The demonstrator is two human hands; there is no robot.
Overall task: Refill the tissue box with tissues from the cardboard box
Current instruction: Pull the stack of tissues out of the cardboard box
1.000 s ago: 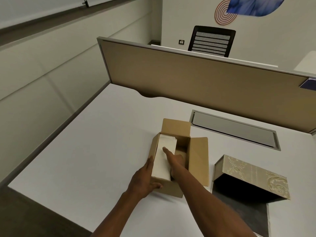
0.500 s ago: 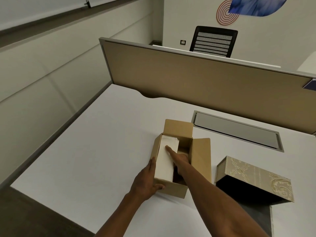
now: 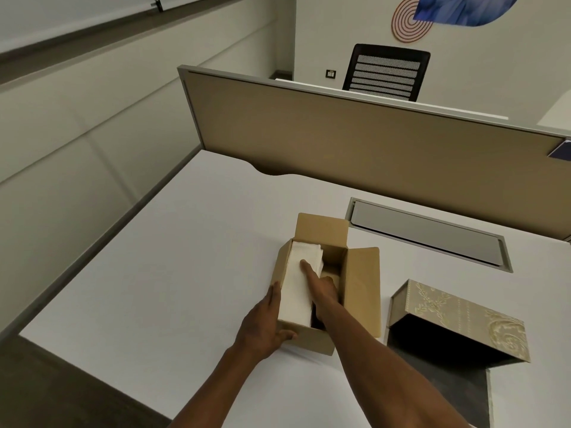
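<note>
An open brown cardboard box (image 3: 361, 291) stands on the white desk, flaps spread to the back and right. A white stack of tissues (image 3: 299, 285) stands inside along its left wall. My left hand (image 3: 265, 327) clasps the box's near-left corner from outside. My right hand (image 3: 321, 288) reaches into the box, its forefinger lying across the stack's top while the other fingers go down beside the stack, hidden inside. To the right lies the tissue box (image 3: 463, 322), gold-patterned, its lid raised and its dark inside showing.
A beige partition (image 3: 370, 143) closes off the back of the desk (image 3: 185, 273). A grey cable hatch (image 3: 429, 236) is set in the desk behind the boxes. A black mesh chair (image 3: 386, 72) stands beyond the partition. The desk's left and near edges drop to dark floor.
The stack of tissues now sits a little lower and straighter in the cardboard box, and my right hand has gone slightly deeper beside it. My left hand keeps its hold.
</note>
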